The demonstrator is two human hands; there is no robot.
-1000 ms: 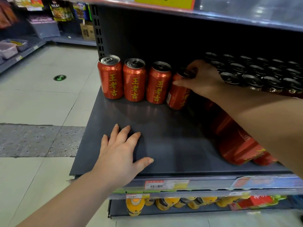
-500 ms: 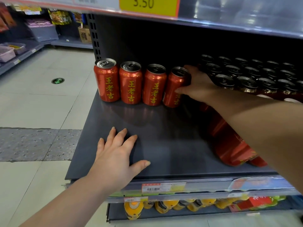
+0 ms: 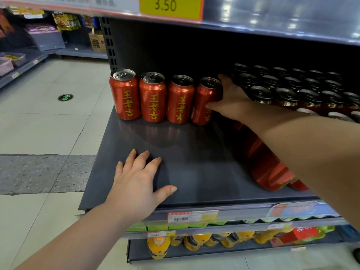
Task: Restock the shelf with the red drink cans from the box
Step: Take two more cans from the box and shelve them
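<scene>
A row of red drink cans stands at the back left of the dark shelf [image 3: 187,172]. The three left cans [image 3: 153,97] stand free with yellow lettering facing out. My right hand [image 3: 231,100] wraps the right side of the fourth can [image 3: 204,100], which stands upright on the shelf, touching the third. My left hand [image 3: 136,182] lies flat on the shelf near its front edge, fingers spread, holding nothing. To the right sits a red box [image 3: 268,168] packed with several cans [image 3: 288,90], partly hidden by my right arm.
An upper shelf with a yellow 3.50 price tag [image 3: 169,5] hangs low overhead. A price strip [image 3: 192,216] runs along the front edge. Yellow bottles [image 3: 157,246] fill the shelf below. Tiled aisle floor [image 3: 48,123] lies to the left, with other shelving beyond.
My right hand has set the fourth can from a tilt to upright against the row, shifting from its top to its side. My left hand has stayed flat on the shelf.
</scene>
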